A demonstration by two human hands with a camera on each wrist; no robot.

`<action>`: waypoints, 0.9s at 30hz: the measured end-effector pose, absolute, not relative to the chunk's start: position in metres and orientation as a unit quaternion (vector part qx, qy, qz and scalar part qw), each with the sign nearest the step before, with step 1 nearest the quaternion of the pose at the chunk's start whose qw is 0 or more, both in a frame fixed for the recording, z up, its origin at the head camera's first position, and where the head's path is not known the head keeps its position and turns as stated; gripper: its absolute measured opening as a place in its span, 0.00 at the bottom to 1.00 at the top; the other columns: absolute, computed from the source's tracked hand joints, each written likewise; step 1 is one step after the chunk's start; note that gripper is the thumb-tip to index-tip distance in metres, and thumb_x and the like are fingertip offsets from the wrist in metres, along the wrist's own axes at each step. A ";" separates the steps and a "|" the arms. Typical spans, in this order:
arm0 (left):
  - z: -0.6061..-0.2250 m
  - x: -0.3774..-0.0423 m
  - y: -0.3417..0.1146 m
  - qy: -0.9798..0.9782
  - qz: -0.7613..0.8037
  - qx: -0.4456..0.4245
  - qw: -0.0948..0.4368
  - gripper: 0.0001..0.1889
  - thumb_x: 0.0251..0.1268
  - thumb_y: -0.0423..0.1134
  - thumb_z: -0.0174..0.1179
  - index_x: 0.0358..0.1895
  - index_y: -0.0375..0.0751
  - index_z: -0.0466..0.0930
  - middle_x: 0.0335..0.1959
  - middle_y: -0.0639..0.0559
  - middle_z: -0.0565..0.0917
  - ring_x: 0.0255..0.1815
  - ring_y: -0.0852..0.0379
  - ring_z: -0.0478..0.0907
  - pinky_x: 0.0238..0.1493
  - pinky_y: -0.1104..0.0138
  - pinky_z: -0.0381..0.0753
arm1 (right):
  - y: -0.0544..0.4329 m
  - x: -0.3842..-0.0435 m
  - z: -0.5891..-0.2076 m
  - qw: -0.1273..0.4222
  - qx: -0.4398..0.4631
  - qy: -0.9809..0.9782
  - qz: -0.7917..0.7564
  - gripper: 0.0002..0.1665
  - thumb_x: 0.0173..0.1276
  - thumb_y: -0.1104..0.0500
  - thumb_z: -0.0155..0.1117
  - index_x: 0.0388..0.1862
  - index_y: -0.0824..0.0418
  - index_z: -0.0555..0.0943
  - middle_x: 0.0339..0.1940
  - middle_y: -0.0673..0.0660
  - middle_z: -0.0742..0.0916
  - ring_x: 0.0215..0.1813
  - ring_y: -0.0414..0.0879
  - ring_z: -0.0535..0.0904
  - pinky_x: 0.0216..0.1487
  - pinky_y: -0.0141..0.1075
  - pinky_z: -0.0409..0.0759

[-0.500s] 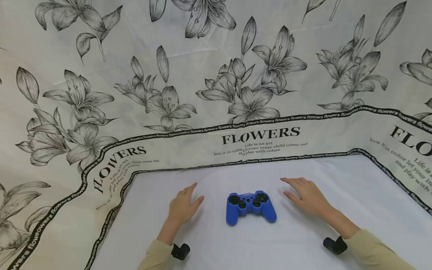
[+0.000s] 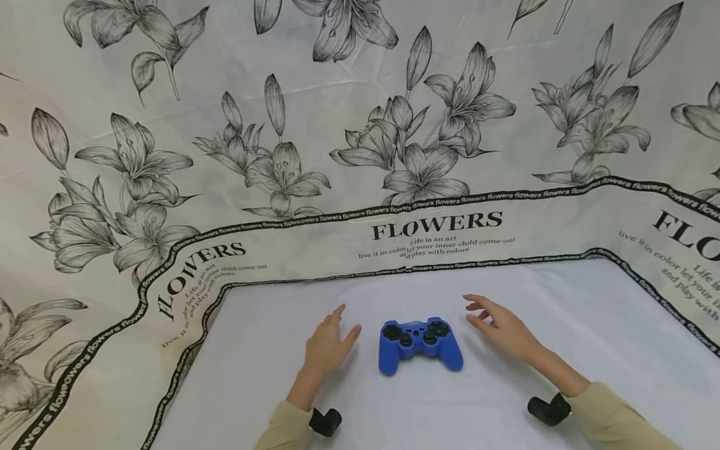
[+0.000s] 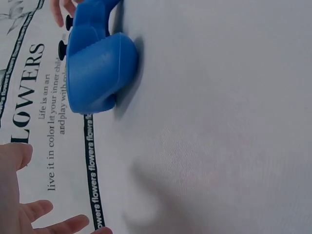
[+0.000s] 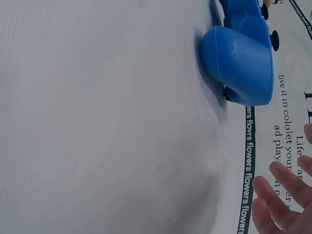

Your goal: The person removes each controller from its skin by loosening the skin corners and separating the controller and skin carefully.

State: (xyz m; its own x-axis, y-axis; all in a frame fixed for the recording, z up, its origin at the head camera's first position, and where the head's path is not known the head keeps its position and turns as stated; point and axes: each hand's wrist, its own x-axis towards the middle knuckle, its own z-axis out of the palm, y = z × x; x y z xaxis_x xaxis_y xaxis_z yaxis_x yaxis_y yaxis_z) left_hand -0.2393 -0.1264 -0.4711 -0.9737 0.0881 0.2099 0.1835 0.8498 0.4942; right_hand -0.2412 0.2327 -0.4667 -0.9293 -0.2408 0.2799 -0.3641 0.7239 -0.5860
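Note:
A blue game controller (image 2: 419, 345) with black thumbsticks and buttons lies face up on the white table, its two grips toward the person. My left hand (image 2: 327, 345) hovers to its left, fingers spread and thumb toward it, holding nothing. On the other side my right hand (image 2: 500, 326) has its fingers loosely extended toward the controller, also with nothing in it. A gap shows between each hand and the controller. In the left wrist view the controller (image 3: 97, 73) stands beyond the thumb and fingers; the right wrist view shows the controller's other grip (image 4: 239, 66).
White cloth (image 2: 281, 312) covers the table. Behind and beside it hangs a flower-printed curtain (image 2: 315, 112) with a black lettered border and "FLOWERS" text. A black wrist camera (image 2: 326, 422) sits at the left cuff, another black camera (image 2: 549, 410) at the right cuff.
My left hand has moved right, closer to the controller. The right hand has shifted slightly left toward it, its fingers a little more bent. The controller lies still.

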 end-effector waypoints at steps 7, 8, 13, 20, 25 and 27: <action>-0.471 -0.236 -0.106 -0.928 -0.369 -0.043 0.031 0.32 0.66 0.57 0.55 0.68 0.42 0.67 0.53 0.42 0.81 0.41 0.51 0.79 0.35 0.58 0.76 | 0.222 -0.241 -0.468 0.043 0.145 -0.902 0.404 0.28 0.73 0.52 0.56 0.66 0.64 0.68 0.50 0.62 0.84 0.42 0.44 0.79 0.36 0.31 0.76; -0.471 -0.236 -0.104 -0.922 -0.385 -0.039 0.024 0.32 0.67 0.57 0.55 0.68 0.41 0.67 0.53 0.42 0.81 0.41 0.52 0.79 0.35 0.58 0.76 | 0.221 -0.242 -0.468 0.035 0.141 -0.899 0.413 0.28 0.73 0.52 0.56 0.66 0.64 0.68 0.50 0.63 0.84 0.41 0.44 0.79 0.36 0.31 0.76; -0.473 -0.237 -0.095 -0.901 -0.433 -0.027 0.000 0.33 0.67 0.59 0.54 0.67 0.40 0.67 0.52 0.41 0.82 0.46 0.49 0.80 0.43 0.54 0.78 | 0.215 -0.243 -0.472 0.000 0.141 -0.885 0.444 0.29 0.73 0.52 0.55 0.67 0.66 0.65 0.50 0.67 0.83 0.39 0.44 0.81 0.33 0.32 0.79; -0.476 -0.239 -0.087 -0.871 -0.487 -0.027 -0.050 0.30 0.68 0.56 0.54 0.64 0.37 0.71 0.50 0.42 0.80 0.35 0.55 0.79 0.32 0.65 0.79 | 0.211 -0.245 -0.477 -0.043 0.136 -0.873 0.465 0.30 0.73 0.51 0.55 0.66 0.68 0.65 0.50 0.68 0.82 0.37 0.45 0.82 0.30 0.34 0.80; -0.478 -0.242 -0.083 -0.855 -0.512 -0.010 -0.080 0.32 0.67 0.59 0.54 0.63 0.37 0.71 0.50 0.43 0.80 0.36 0.56 0.80 0.31 0.66 0.81 | 0.205 -0.246 -0.477 -0.060 0.133 -0.866 0.478 0.31 0.73 0.50 0.55 0.66 0.68 0.66 0.50 0.69 0.82 0.37 0.43 0.82 0.31 0.35 0.81; -0.479 -0.243 -0.083 -0.850 -0.519 -0.001 -0.090 0.32 0.67 0.60 0.53 0.63 0.37 0.71 0.50 0.44 0.80 0.37 0.57 0.80 0.32 0.65 0.82 | 0.203 -0.246 -0.476 -0.063 0.132 -0.866 0.478 0.31 0.73 0.50 0.54 0.66 0.69 0.66 0.50 0.69 0.82 0.36 0.42 0.82 0.31 0.36 0.81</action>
